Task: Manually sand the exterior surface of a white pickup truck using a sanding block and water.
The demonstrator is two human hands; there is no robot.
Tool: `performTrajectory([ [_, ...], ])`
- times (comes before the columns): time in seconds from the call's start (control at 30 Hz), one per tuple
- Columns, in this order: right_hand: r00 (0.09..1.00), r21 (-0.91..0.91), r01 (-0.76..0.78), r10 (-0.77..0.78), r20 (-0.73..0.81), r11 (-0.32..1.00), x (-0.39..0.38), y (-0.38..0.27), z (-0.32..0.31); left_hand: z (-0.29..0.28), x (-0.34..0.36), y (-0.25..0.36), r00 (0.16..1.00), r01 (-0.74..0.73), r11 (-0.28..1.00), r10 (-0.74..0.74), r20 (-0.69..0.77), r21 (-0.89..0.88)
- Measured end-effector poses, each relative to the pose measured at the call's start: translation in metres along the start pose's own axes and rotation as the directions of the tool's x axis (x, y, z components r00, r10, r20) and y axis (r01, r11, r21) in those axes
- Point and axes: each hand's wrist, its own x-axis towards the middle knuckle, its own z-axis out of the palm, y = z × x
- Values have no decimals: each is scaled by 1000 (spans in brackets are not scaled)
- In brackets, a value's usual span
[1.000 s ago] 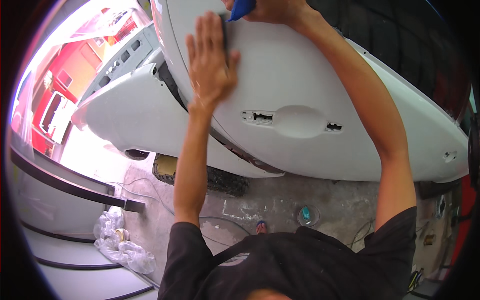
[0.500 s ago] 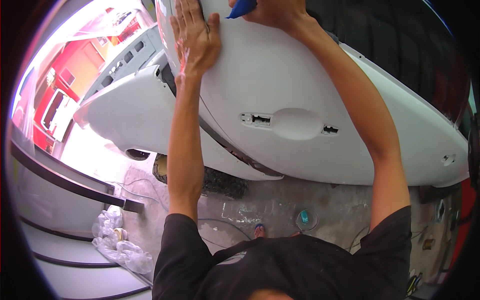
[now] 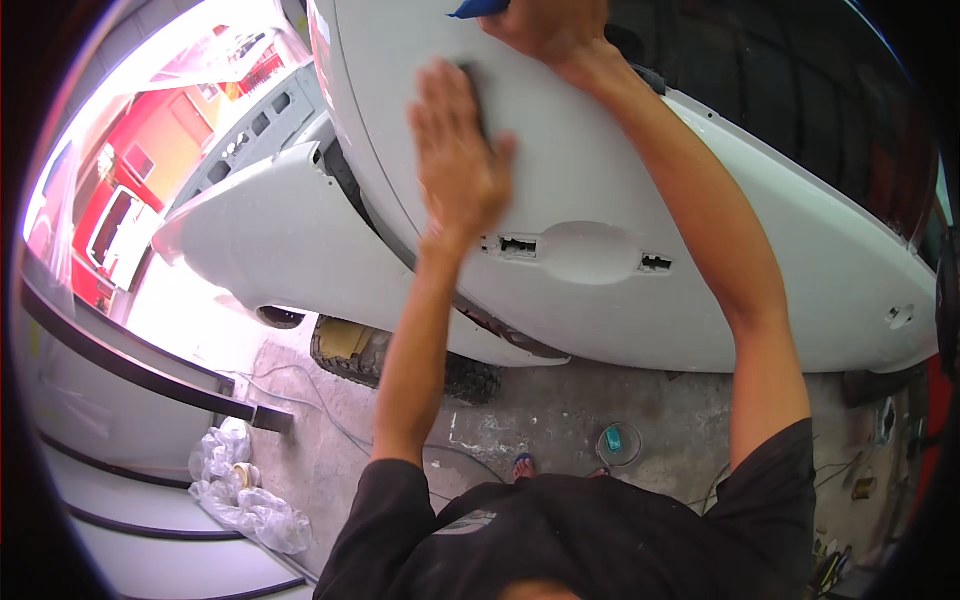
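While the left hand is lying flat with fingers spread wide on the white car door panel, it is pressing a small dark pad, likely sanding paper, that is peeking out from under the fingertips. The right hand is sitting just above and to the right of it at the frame top, closed around a blue tool, mostly cropped, kind not clear. Below the left wrist the empty handle recess is showing with a slot each side. Step in hand looks like rubbing down the primed door skin, upper area. Next move probably calls for even flat pressure, pad kept under the palm, working toward the recess without digging the edges. Farther below the arms a tyre is lying on the concrete floor, a small round tub near the person's foot.
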Motion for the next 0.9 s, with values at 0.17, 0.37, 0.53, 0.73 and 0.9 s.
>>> performTrajectory([
  [0.17,999,-20,-27,28,39,999,2,-2,0,-11,28,-27,994,-99,994,101,-38,55],
  [0.37,999,13,-45,45,9,999,-1,-6,2,-4,31,-21,991,-1,999,7,-133,41],
  [0.53,997,-23,-39,40,71,999,-3,9,-10,1,-22,9,996,-66,993,71,46,-99],
  [0.73,999,30,-38,38,-5,999,5,0,-6,-19,62,-42,983,21,998,-30,-179,-51],
  [0.9,996,-25,-52,54,75,998,-6,7,-6,12,-69,21,980,-198,974,198,-16,-110],
])
